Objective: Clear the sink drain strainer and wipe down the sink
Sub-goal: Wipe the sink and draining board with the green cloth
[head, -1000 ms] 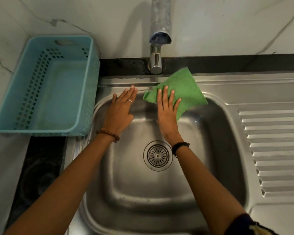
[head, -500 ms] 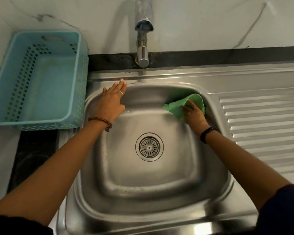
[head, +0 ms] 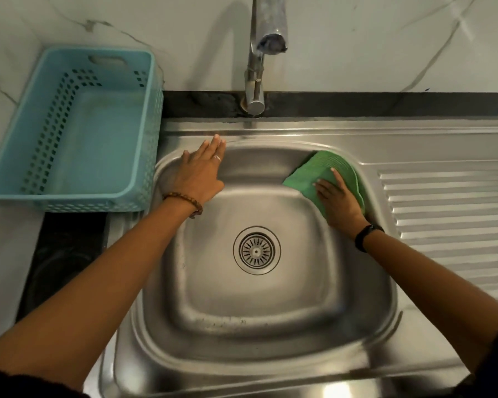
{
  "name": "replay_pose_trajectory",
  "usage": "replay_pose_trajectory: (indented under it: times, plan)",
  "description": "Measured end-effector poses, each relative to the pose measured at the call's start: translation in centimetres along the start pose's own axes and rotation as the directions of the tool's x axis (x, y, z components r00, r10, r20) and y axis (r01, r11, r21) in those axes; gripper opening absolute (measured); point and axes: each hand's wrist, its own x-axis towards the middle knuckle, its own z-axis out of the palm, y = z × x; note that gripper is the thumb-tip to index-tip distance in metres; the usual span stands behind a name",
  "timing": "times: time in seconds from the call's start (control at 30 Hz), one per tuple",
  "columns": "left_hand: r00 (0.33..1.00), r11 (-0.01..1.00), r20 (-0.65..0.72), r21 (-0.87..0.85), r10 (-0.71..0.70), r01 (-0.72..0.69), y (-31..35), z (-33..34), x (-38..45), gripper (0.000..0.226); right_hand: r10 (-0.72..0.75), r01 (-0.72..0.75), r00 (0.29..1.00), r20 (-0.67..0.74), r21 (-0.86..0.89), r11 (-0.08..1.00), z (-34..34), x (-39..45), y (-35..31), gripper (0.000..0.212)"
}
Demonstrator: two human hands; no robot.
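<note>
The right hand (head: 338, 201) lies flat, fingers spread, pressing the green cloth (head: 325, 170) against the far right corner wall of the steel sink (head: 256, 334); the cloth fans out beyond the fingertips toward the rim. The left hand (head: 199, 175) rests open, fingers together, on the far left wall, holding nothing. The drain strainer (head: 256, 250) sits seated in the basin floor, between the 2 arms.

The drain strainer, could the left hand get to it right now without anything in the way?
Probably yes. The left hand lies flat and empty on the sink wall at the far left, and the basin floor between it and the drain strainer is bare.
</note>
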Motion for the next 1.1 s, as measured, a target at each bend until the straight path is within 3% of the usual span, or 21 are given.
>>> replay_pose_trajectory:
  times: [0.17, 0.37, 0.47, 0.6, 0.73, 0.83, 0.97, 1.1]
  plan:
    - [0.995, 0.994, 0.015, -0.056, 0.097, -0.096, 0.9, 2.5, -6.9, 0.087, -0.088, 0.087, 0.996, 0.028, 0.025, 0.996, -0.2, -1.7, 0.3, 0.064]
    - [0.972, 0.991, 0.217, -0.120, 0.088, -0.062, -2.2, 3.6, -18.1, 0.070, -0.132, 0.117, 0.988, 0.083, 0.166, 0.979, 0.8, -6.3, -1.2, 0.069]
    - [0.965, 0.998, 0.257, -0.032, 0.056, -0.049, -3.4, 3.1, -21.8, 0.093, -0.200, 0.179, 0.977, 0.078, 0.218, 0.959, 1.1, -8.6, -1.9, 0.046]
    - [0.939, 0.994, 0.344, 0.099, 0.003, -0.040, -3.7, 3.0, -24.6, 0.106, -0.253, 0.184, 0.946, 0.204, 0.307, 0.934, 1.3, -12.0, -4.1, 0.051]
    - [0.908, 0.999, 0.419, 0.047, -0.015, -0.005, -3.3, 2.8, -25.3, 0.101, -0.285, 0.074, 0.890, 0.357, 0.502, 0.862, 1.3, -14.4, -6.4, 0.059]
    - [0.881, 0.999, 0.472, 0.028, -0.036, 0.026, -3.1, 2.4, -25.7, 0.102, -0.340, -0.135, 0.831, 0.440, 0.753, 0.644, 0.9, -15.0, -6.3, 0.060]
    - [0.831, 1.000, 0.555, 0.026, -0.025, 0.013, -3.7, 1.8, -26.8, 0.127, -0.359, -0.223, 0.798, 0.484, 0.791, 0.570, 0.4, -14.8, -7.0, 0.063]
    - [0.831, 1.000, 0.556, 0.029, -0.020, 0.005, -4.3, 1.5, -27.5, 0.130, -0.316, -0.301, 0.815, 0.486, 0.820, 0.487, -0.9, -14.7, -8.3, 0.059]
